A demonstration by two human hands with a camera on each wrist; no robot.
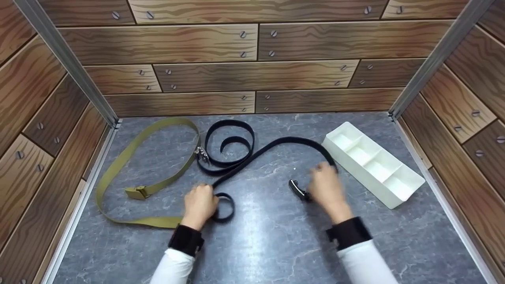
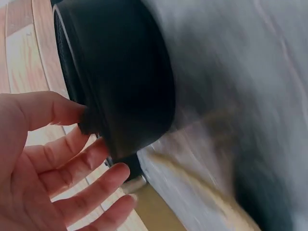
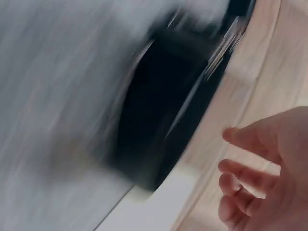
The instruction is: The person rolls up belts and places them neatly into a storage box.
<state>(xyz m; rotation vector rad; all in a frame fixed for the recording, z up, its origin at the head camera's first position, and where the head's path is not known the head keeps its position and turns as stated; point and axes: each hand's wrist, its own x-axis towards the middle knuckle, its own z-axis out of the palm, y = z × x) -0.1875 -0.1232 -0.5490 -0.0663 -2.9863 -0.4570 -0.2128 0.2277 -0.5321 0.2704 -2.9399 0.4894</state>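
Note:
With thumb and fingertips, my left hand (image 1: 200,203) pinches the edge of a black belt (image 1: 292,139), which curls into a small loop beside that hand. From there the belt arcs back and then round to the right, passing beside my right hand (image 1: 326,185). Its dark, shiny buckle (image 1: 296,189) is just left of the right hand. The right wrist view is blurred, but the right fingers (image 3: 245,175) are apart from the belt and hold nothing. An olive webbing belt (image 1: 118,165) runs to beside the left wrist.
Behind the left hand lies a coiled black strap (image 1: 229,121) with a silver metal piece (image 1: 202,154). The olive belt's buckle (image 1: 136,192) rests at the left. A white compartment tray (image 1: 361,179) stands at the right. Wood-patterned walls (image 1: 205,43) enclose the grey surface.

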